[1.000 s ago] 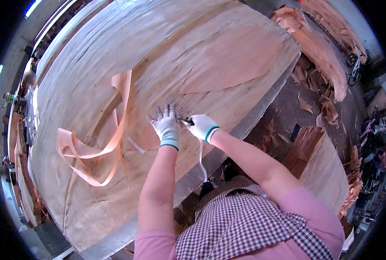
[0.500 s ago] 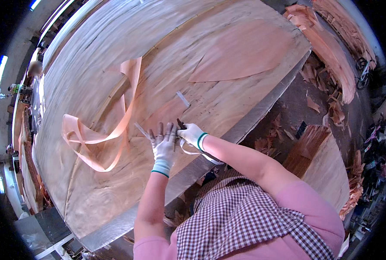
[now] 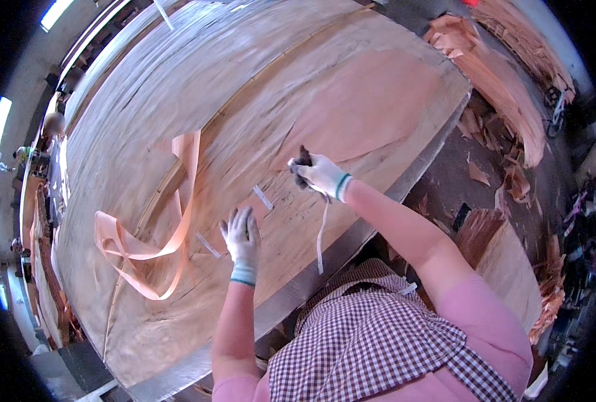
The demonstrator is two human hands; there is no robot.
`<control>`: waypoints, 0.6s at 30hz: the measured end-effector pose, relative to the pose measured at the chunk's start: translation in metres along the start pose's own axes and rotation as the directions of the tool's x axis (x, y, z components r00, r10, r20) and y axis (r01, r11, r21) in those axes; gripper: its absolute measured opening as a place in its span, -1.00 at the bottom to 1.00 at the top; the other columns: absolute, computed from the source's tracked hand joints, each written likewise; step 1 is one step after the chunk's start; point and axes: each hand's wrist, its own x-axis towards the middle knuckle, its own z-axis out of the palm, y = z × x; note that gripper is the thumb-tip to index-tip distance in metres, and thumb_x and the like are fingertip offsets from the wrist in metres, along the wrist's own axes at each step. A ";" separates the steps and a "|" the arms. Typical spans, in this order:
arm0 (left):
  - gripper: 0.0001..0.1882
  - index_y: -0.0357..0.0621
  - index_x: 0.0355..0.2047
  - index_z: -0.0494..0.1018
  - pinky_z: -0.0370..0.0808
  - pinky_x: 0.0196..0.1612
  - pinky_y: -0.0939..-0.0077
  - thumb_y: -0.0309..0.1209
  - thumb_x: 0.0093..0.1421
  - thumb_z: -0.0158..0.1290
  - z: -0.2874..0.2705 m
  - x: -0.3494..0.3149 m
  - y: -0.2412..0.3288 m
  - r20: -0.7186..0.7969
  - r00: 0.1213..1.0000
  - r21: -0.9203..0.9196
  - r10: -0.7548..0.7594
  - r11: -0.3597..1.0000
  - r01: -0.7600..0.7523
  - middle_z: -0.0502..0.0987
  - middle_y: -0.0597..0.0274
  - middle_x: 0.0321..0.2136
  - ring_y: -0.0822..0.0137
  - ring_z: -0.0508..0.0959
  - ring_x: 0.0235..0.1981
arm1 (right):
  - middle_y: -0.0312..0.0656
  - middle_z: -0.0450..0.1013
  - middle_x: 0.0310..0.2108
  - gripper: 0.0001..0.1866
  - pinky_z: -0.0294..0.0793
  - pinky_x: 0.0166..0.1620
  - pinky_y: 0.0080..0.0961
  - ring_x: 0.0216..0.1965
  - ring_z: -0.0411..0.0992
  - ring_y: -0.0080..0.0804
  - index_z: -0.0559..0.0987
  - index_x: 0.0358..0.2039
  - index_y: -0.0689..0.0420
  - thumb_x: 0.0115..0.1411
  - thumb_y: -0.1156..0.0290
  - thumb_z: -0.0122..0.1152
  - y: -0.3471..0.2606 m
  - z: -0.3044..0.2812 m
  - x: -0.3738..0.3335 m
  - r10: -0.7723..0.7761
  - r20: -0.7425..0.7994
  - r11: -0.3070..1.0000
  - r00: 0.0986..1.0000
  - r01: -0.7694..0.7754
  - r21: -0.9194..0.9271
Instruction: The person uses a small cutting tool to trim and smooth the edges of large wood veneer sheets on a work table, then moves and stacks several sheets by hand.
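My left hand (image 3: 242, 241), in a white glove with grey fingers, is over the pale wood veneer sheet (image 3: 171, 335), fingers apart and holding nothing. Close to it are two short white tape strips (image 3: 262, 197), one on either side of its fingertips, across a pinkish patch of wood. My gloved right hand (image 3: 326, 176) is closed round a small dark thing (image 3: 303, 165) whose kind I cannot make out. Below that hand dangles a long white strip (image 3: 321, 238), its upper end hidden by the glove.
A curled peach-coloured veneer ribbon (image 3: 189, 174) lies on the left of the sheet. A thin raised strip (image 3: 228, 107) crosses it lengthwise. The table's metal edge (image 3: 405, 177) runs along the near right. Veneer scraps (image 3: 479, 171) litter the floor, with a stack of wood sheets (image 3: 505, 261) at right.
My right hand has moved away from the left, to the right and farther over the sheet, and the white strip now hangs down straighter. My left hand has come slightly nearer me.
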 end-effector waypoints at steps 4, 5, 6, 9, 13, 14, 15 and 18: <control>-0.50 0.08 0.21 0.21 -0.28 0.30 -0.01 -0.10 0.30 -0.23 0.036 0.091 0.033 -0.237 0.967 -0.252 -0.095 0.967 0.033 0.18 0.27 0.24 0.14 0.02 0.32 | -0.28 0.45 -0.60 -0.85 0.33 -0.58 -0.61 -0.64 0.38 -0.56 0.52 -0.40 0.16 0.19 0.34 0.16 -0.015 0.021 0.058 0.060 0.052 0.988 0.997 -0.066 0.136; -0.49 0.09 0.23 0.18 -0.30 0.30 -0.01 -0.09 0.32 -0.26 0.039 0.106 0.038 -0.253 0.964 -0.209 -0.080 0.978 0.026 0.14 0.28 0.27 0.14 -0.03 0.34 | -0.33 0.43 -0.61 -0.86 0.24 -0.61 -0.68 -0.67 0.31 -0.62 0.51 -0.38 0.12 0.20 0.33 0.14 -0.018 0.023 0.063 0.143 0.054 0.988 0.988 -0.145 0.052; -0.47 0.14 0.27 0.11 -0.35 0.30 -0.01 -0.10 0.31 -0.27 0.043 0.116 0.044 -0.135 0.989 -0.150 -0.062 0.988 0.041 0.01 0.37 0.32 0.13 -0.11 0.36 | -0.31 0.42 -0.64 -0.86 0.23 -0.65 -0.64 -0.70 0.30 -0.59 0.51 -0.40 0.14 0.20 0.34 0.12 -0.016 0.021 0.068 0.253 0.033 0.965 0.967 -0.255 0.064; -0.47 0.24 0.25 0.14 -0.44 0.31 -0.05 -0.20 0.25 -0.22 0.046 0.130 0.059 0.232 0.964 0.334 -0.133 0.941 0.050 0.03 0.52 0.31 0.15 -0.14 0.36 | -0.26 0.41 -0.64 -0.83 0.23 -0.68 -0.61 -0.72 0.31 -0.56 0.49 -0.42 0.18 0.20 0.34 0.10 -0.001 0.008 0.060 0.260 0.010 0.965 0.966 -0.260 0.045; -0.42 0.10 0.28 0.08 -0.43 0.33 -0.03 -0.09 0.26 -0.24 0.045 0.148 0.098 0.318 0.910 0.533 -0.268 0.844 0.062 -0.03 0.42 0.33 0.16 -0.16 0.36 | -0.23 0.43 -0.59 -0.82 0.29 -0.64 -0.66 -0.69 0.32 -0.60 0.44 -0.38 0.18 0.20 0.31 0.10 0.006 -0.031 -0.007 0.307 0.032 0.951 0.951 -0.308 0.039; -0.38 0.03 0.28 0.05 -0.43 0.33 -0.01 -0.06 0.25 -0.23 0.051 0.145 0.100 0.260 0.932 0.563 -0.253 0.824 0.067 -0.05 0.36 0.33 0.15 -0.17 0.36 | -0.27 0.41 -0.63 -0.77 0.37 -0.62 -0.60 -0.65 0.41 -0.57 0.45 -0.39 0.17 0.17 0.25 0.16 0.009 -0.036 -0.021 0.277 0.038 0.960 0.960 -0.278 0.024; -0.34 -0.03 0.29 0.02 -0.42 0.33 0.00 -0.03 0.25 -0.23 0.061 0.136 0.097 0.205 0.950 0.593 -0.234 0.802 0.070 -0.07 0.30 0.34 0.14 -0.17 0.36 | -0.23 0.44 -0.61 -0.77 0.40 -0.58 -0.53 -0.62 0.45 -0.49 0.45 -0.38 0.17 0.18 0.25 0.13 0.007 -0.040 -0.028 0.238 0.068 0.970 0.969 -0.234 -0.063; -0.21 -0.21 0.29 -0.08 -0.37 0.34 0.05 0.04 0.22 -0.21 0.072 0.130 0.103 0.152 0.961 0.580 -0.233 0.808 0.104 -0.11 0.11 0.34 0.10 -0.18 0.36 | -0.12 0.49 -0.56 -0.79 0.46 -0.49 -0.33 -0.53 0.51 -0.26 0.45 -0.37 0.17 0.19 0.27 0.06 -0.005 -0.074 -0.021 -0.064 0.262 0.576 0.963 0.250 -0.778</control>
